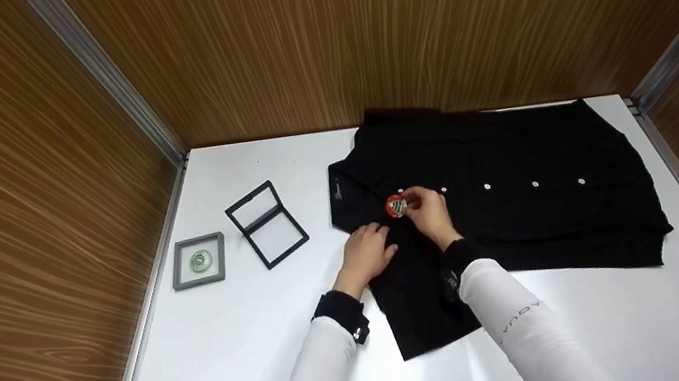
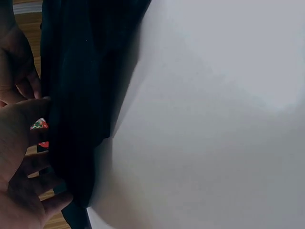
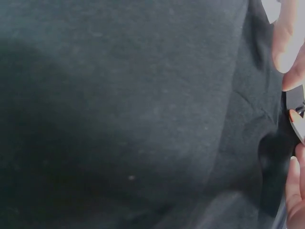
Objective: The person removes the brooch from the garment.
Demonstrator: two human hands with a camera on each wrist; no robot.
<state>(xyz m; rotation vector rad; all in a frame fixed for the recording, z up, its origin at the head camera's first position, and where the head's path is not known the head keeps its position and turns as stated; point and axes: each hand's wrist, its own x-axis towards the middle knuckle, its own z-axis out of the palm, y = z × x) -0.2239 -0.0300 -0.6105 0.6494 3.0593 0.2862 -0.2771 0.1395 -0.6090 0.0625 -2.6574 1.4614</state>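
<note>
A black button-up shirt (image 1: 517, 225) lies spread on the white table, its collar (image 1: 347, 199) toward the left. My right hand (image 1: 429, 214) pinches a round red pin badge (image 1: 395, 206) with a green and white design, close over the shirt front beside the collar. In the right wrist view, the badge (image 3: 298, 125) shows only its edge at the right side, near fingertips. My left hand (image 1: 367, 253) rests on the shirt below the collar, fingers relaxed and thumb spread. The left wrist view has its fingers (image 2: 35, 162) against the dark cloth, with part of the badge (image 2: 42, 129) between them.
To the left, a black hinged frame case (image 1: 262, 218) stands opened out. A grey square frame (image 1: 195, 242) beyond it holds a round green piece (image 1: 200, 260). Wood-grain panels (image 1: 325, 39) enclose the back and sides of the white table (image 1: 249, 349).
</note>
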